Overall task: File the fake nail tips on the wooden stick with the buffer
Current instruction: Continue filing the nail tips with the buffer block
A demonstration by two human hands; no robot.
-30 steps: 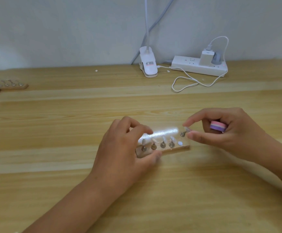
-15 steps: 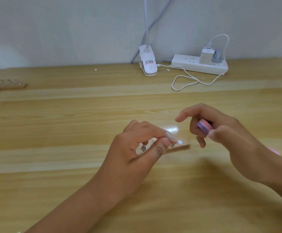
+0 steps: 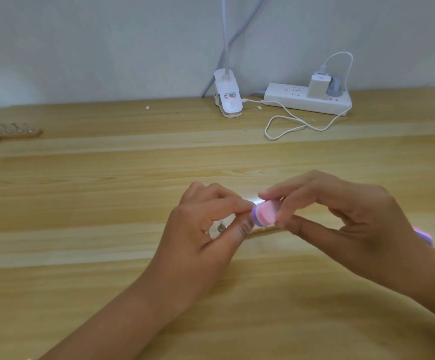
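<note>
My left hand (image 3: 208,229) hovers over the wooden stick (image 3: 256,231), thumb and forefinger pinching one fake nail tip, which is almost hidden by the fingers. One metal peg (image 3: 221,228) of the stick shows under the palm. My right hand (image 3: 341,219) grips the pink and purple buffer (image 3: 264,213) between thumb and fingers, its front end against my left fingertips. The buffer's far end (image 3: 424,236) sticks out behind my right wrist. Most of the stick and its other tips are covered by both hands.
Two more wooden sticks with nail tips (image 3: 11,131) lie at the far left of the wooden table (image 3: 81,203). At the back stand a white clip lamp (image 3: 228,100), a white power strip (image 3: 307,100) with a charger, and a looping white cable (image 3: 286,126).
My right hand swung the buffer leftward and down until it met my left fingertips. My left hand closed its pinch over the stick, covering the tips that showed a second ago.
</note>
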